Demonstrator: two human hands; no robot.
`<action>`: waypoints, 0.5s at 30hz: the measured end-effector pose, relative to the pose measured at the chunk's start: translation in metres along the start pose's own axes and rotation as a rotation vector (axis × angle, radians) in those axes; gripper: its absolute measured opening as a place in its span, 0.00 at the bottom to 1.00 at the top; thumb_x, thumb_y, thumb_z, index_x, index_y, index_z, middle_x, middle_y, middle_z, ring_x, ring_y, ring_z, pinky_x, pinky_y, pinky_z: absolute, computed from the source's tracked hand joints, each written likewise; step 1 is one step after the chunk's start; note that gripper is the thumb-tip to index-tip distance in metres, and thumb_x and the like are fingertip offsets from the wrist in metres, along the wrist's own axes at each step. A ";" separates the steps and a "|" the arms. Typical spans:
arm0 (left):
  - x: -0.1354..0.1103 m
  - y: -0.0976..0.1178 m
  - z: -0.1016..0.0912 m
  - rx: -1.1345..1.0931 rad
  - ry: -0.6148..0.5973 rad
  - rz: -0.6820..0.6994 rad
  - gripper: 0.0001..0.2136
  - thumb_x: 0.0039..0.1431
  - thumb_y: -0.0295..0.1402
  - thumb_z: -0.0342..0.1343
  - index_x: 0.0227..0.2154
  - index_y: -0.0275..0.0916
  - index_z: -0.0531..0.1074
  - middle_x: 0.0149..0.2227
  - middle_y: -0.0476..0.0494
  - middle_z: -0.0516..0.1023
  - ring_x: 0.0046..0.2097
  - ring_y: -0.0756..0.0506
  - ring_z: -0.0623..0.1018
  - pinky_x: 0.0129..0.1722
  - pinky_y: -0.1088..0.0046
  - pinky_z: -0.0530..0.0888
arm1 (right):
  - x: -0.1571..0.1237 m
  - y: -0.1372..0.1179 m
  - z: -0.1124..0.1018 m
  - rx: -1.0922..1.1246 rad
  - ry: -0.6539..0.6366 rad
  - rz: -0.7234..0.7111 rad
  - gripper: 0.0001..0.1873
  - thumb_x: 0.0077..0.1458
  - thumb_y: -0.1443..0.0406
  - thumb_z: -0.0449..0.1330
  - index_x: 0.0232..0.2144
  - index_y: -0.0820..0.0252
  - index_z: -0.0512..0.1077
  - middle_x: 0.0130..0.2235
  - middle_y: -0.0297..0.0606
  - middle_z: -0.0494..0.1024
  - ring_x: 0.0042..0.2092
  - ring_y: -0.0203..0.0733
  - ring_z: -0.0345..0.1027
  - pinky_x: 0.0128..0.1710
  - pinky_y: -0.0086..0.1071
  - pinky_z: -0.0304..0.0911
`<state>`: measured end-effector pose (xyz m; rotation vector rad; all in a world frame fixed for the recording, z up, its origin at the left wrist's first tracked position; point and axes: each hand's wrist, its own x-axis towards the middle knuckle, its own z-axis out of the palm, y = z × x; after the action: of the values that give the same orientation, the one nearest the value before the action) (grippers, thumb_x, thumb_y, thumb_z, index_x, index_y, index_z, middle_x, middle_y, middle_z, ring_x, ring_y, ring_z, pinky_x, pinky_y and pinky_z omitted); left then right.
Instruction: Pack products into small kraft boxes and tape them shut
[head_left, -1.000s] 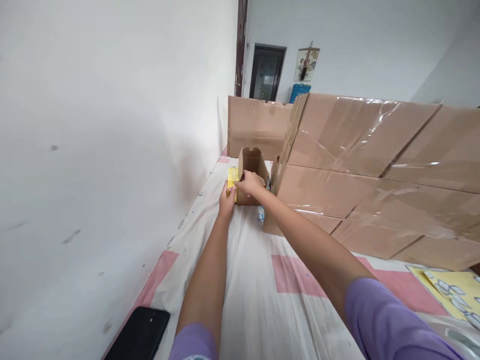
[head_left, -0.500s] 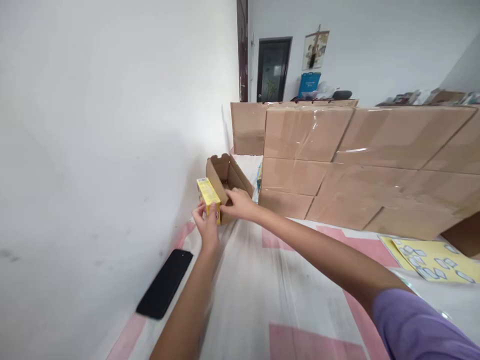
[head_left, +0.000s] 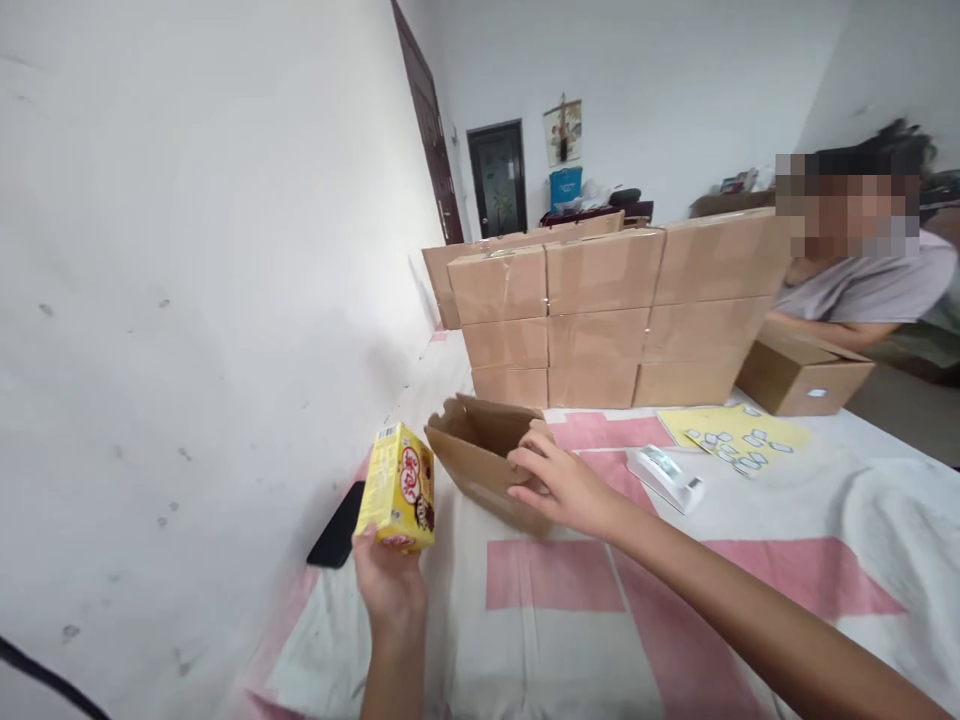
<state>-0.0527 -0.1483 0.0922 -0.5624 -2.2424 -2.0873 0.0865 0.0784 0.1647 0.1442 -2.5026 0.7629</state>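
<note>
My left hand (head_left: 390, 590) is closed around the lower end of a yellow printed snack box (head_left: 396, 490), held tilted up beside the wall. To its right is an open brown cardboard box (head_left: 480, 475), its top facing up and its inside dark. My right hand (head_left: 562, 485) grips that box at its right end, with the fingers bent over the rim. The yellow box and the cardboard box are apart. A black phone (head_left: 334, 530) lies by the wall, partly behind the yellow box.
Stacked brown cartons (head_left: 600, 320) form a barrier beyond the box. A white device (head_left: 666, 478) and yellow sheets (head_left: 720, 435) lie right on the pink-and-white cloth (head_left: 555, 575). Another carton (head_left: 806, 380) stands at the far right, near a person (head_left: 862, 285). The wall (head_left: 187, 330) bounds the left.
The yellow box has come away from the cardboard box's side and turned so its printed face shows. The cardboard box has swung round. The view has shifted right, bringing a person in.
</note>
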 end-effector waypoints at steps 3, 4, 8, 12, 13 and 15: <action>-0.010 0.032 -0.013 -0.221 0.011 0.057 0.32 0.61 0.53 0.26 0.59 0.51 0.65 0.45 0.41 0.80 0.52 0.35 0.78 0.44 0.52 0.79 | -0.038 0.011 -0.015 0.087 0.073 0.016 0.05 0.64 0.63 0.58 0.36 0.55 0.65 0.41 0.38 0.67 0.32 0.36 0.64 0.29 0.31 0.65; -0.010 0.045 -0.015 -0.285 0.010 0.067 0.33 0.60 0.54 0.27 0.58 0.50 0.67 0.44 0.41 0.81 0.53 0.34 0.78 0.44 0.50 0.79 | -0.048 0.017 -0.017 0.107 0.095 0.017 0.06 0.64 0.63 0.58 0.34 0.55 0.64 0.41 0.38 0.66 0.32 0.35 0.63 0.28 0.30 0.64; 0.009 0.103 -0.010 -0.306 -0.038 0.048 0.34 0.58 0.52 0.28 0.56 0.48 0.71 0.42 0.41 0.82 0.56 0.32 0.76 0.48 0.47 0.77 | -0.072 0.041 -0.015 0.179 0.181 -0.002 0.09 0.62 0.65 0.58 0.31 0.55 0.60 0.40 0.38 0.67 0.32 0.35 0.61 0.25 0.28 0.60; 0.040 0.140 0.014 -0.211 -0.287 -0.026 0.31 0.55 0.51 0.36 0.52 0.42 0.73 0.41 0.39 0.81 0.51 0.31 0.78 0.44 0.51 0.78 | -0.079 0.053 -0.010 0.218 0.215 -0.031 0.09 0.61 0.65 0.59 0.31 0.55 0.62 0.40 0.38 0.68 0.30 0.34 0.61 0.25 0.29 0.60; 0.048 0.144 0.023 -0.176 -0.385 -0.057 0.30 0.54 0.52 0.39 0.49 0.41 0.73 0.41 0.39 0.81 0.49 0.32 0.79 0.43 0.53 0.78 | -0.080 0.054 -0.009 0.216 0.199 -0.050 0.08 0.61 0.65 0.59 0.30 0.56 0.62 0.41 0.39 0.68 0.29 0.34 0.61 0.26 0.29 0.60; 0.060 0.144 0.042 -0.087 -0.584 -0.120 0.26 0.50 0.52 0.43 0.43 0.41 0.73 0.38 0.40 0.80 0.44 0.34 0.80 0.38 0.57 0.77 | -0.083 0.054 -0.008 0.214 0.176 -0.082 0.08 0.61 0.65 0.59 0.30 0.56 0.64 0.41 0.39 0.68 0.30 0.34 0.61 0.27 0.30 0.61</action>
<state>-0.0594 -0.0882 0.2414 -1.2093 -2.5175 -2.3179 0.1485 0.1247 0.1020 0.2424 -2.2328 0.9641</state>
